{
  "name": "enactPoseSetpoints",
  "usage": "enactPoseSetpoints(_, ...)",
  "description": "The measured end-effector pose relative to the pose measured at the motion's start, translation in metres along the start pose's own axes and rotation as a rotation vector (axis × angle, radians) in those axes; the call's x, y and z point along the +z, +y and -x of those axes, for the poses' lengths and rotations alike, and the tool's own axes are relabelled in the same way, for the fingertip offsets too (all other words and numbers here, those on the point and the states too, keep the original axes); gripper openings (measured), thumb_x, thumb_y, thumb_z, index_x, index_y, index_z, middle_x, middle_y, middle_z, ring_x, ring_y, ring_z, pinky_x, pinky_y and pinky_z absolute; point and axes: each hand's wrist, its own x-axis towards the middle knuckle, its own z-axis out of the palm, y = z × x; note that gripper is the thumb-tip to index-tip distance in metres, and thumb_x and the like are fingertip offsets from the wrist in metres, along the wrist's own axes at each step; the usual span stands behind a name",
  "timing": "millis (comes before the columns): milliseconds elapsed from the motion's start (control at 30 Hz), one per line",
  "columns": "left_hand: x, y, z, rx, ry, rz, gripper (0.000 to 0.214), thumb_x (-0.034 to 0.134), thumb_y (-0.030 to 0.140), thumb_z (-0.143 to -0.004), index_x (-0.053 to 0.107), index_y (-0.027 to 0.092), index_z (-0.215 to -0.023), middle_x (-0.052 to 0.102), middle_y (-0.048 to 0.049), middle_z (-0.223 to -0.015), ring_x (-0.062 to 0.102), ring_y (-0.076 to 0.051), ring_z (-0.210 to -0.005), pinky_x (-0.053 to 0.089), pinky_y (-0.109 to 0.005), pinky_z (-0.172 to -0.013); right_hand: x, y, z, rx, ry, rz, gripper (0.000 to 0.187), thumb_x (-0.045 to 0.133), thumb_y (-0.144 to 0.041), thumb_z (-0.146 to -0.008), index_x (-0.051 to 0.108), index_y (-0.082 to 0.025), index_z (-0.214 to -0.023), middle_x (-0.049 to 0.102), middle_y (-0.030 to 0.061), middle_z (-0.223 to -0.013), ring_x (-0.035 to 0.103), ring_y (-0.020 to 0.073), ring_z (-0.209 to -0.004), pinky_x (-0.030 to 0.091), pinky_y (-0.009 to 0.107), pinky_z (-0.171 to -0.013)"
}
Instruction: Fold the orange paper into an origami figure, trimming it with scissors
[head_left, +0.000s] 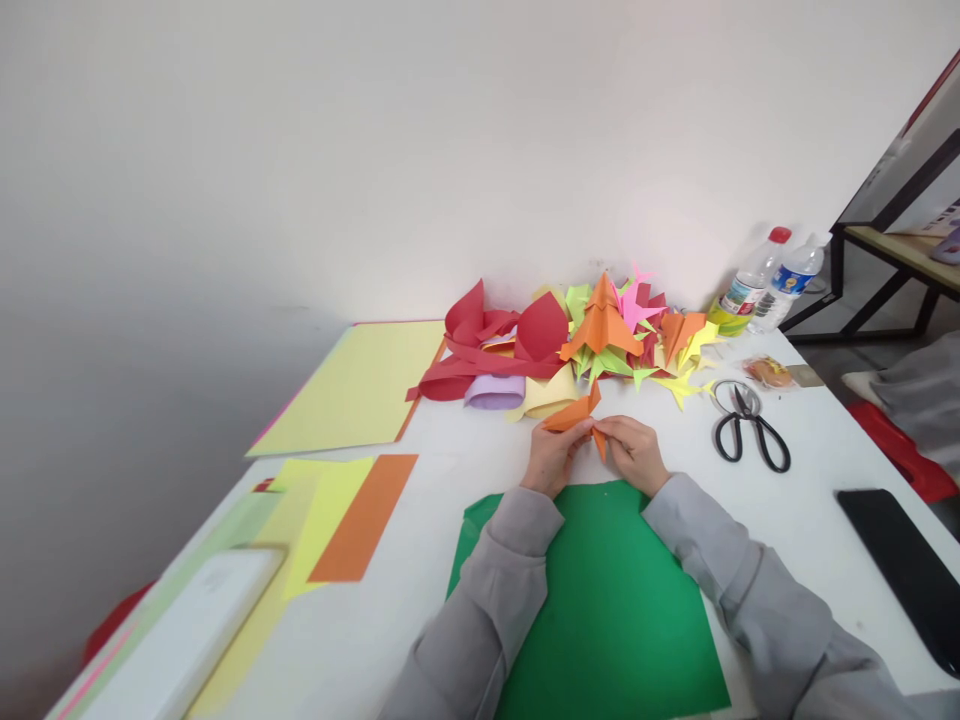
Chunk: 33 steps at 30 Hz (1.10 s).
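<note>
Just beyond the green paper sheet (611, 600), the left hand (550, 460) and right hand (636, 454) pinch an orange origami figure (570, 412); its points look formed, but what folding remains is unclear.

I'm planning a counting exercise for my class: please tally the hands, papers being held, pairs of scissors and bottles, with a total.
Hands (left, right): 2
Held orange paper: 1
Scissors, pairs: 1
Bottles: 2
Total: 6
</note>
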Motion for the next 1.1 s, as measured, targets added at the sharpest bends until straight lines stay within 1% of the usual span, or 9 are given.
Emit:
enactPoseSetpoints(167,0.001,0.001,0.001,-0.021,0.001,0.009,0.027,0.084,0.015,-0.046,0.07,0.013,-0.069,0.069,-0.0004,-0.069,0.062,-0.011,-0.065,0.05,-0.024,-0.064,-0.005,-0.003,-0.004,0.152,-0.02,-0.196,0.026,0.046,-0.015,-0.083,0.071,-0.021,-0.09,0.07,0.007,-0.087,0.066,0.0169,-0.08,0.053,0.031,-0.074)
enactPoseSetpoints(233,0.0,0.001,0.001,-0.026,-0.015,0.012,0.026,0.083,0.015,-0.048,0.07,0.013,-0.07,0.07,-0.001,-0.07,0.062,-0.011,-0.065,0.051,-0.024,-0.064,-0.006,-0.005,-0.006,0.25,-0.02,-0.26,0.02,0.051,-0.021,-0.082,0.071,-0.02,-0.086,0.07,0.007,-0.085,0.065,0.017,-0.077,0.053,0.03,-0.069)
enactPoseSetpoints(300,-0.001,0.0,0.001,-0.023,-0.049,0.003,0.026,0.083,0.015,-0.049,0.07,0.013,-0.072,0.07,-0.0021,-0.073,0.063,-0.013,-0.068,0.051,-0.025,-0.065,-0.006,-0.006,-0.008,0.392,-0.012,-0.331,0.018,0.057,-0.029,-0.08,0.07,-0.019,-0.087,0.069,0.0065,-0.084,0.063,0.0157,-0.069,0.052,0.027,-0.061)
enactPoseSetpoints(400,-0.001,0.0,0.001,-0.012,-0.085,-0.019,0.025,0.082,0.015,-0.051,0.071,0.013,-0.073,0.07,-0.003,-0.075,0.063,-0.014,-0.07,0.05,-0.026,-0.066,-0.002,-0.004,-0.009,0.59,-0.02,-0.448,0.021,0.061,-0.037,-0.077,0.066,-0.018,-0.085,0.066,0.0023,-0.068,0.056,0.0116,-0.052,0.047,0.025,-0.05)
enactPoseSetpoints(467,0.0,0.0,0.002,-0.004,-0.075,-0.032,0.023,0.081,0.015,-0.051,0.07,0.013,-0.071,0.069,-0.0022,-0.071,0.062,-0.013,-0.067,0.05,-0.026,-0.065,0.0,-0.003,-0.008,0.653,-0.057,-0.508,0.023,0.064,-0.04,-0.075,0.064,-0.017,-0.081,0.061,-0.0014,-0.058,0.051,0.0098,-0.045,0.044,0.023,-0.046)
enactPoseSetpoints(533,0.0,0.0,0.002,0.022,-0.055,-0.042,0.022,0.081,0.015,-0.051,0.069,0.013,-0.068,0.068,-0.0012,-0.068,0.061,-0.012,-0.065,0.049,-0.025,-0.064,0.002,-0.002,-0.008,0.684,-0.091,-0.553,0.026,0.066,-0.042,-0.072,0.062,-0.017,-0.077,0.06,-0.002,-0.056,0.05,0.0093,-0.044,0.043,0.023,-0.045)
enactPoseSetpoints(700,0.0,0.0,0.001,0.055,-0.028,-0.101,0.021,0.082,0.017,-0.05,0.068,0.012,-0.066,0.064,0.0002,-0.062,0.056,-0.01,-0.058,0.045,-0.023,-0.057,-0.002,-0.005,-0.013,0.738,-0.093,-0.608,0.03,0.069,-0.045,-0.067,0.063,-0.016,-0.07,0.063,-0.0003,-0.057,0.054,0.0101,-0.046,0.046,0.024,-0.048)
enactPoseSetpoints(833,-0.001,-0.001,0.0,0.054,-0.015,-0.121,0.022,0.082,0.02,-0.05,0.069,0.012,-0.065,0.064,-0.0004,-0.062,0.055,-0.01,-0.056,0.044,-0.023,-0.054,-0.005,-0.007,-0.016,0.761,-0.075,-0.625,0.031,0.071,-0.046,-0.065,0.064,-0.016,-0.069,0.065,0.0005,-0.056,0.055,0.0111,-0.046,0.047,0.025,-0.048)
enactPoseSetpoints(1100,0.0,-0.001,-0.001,0.046,0.01,-0.115,0.023,0.083,0.02,-0.048,0.069,0.012,-0.065,0.065,-0.0012,-0.064,0.055,-0.01,-0.057,0.043,-0.021,-0.052,0.0,-0.002,-0.014,0.788,-0.031,-0.606,0.028,0.072,-0.043,-0.063,0.066,-0.016,-0.068,0.062,-0.0007,-0.05,0.052,0.0105,-0.044,0.045,0.024,-0.047)
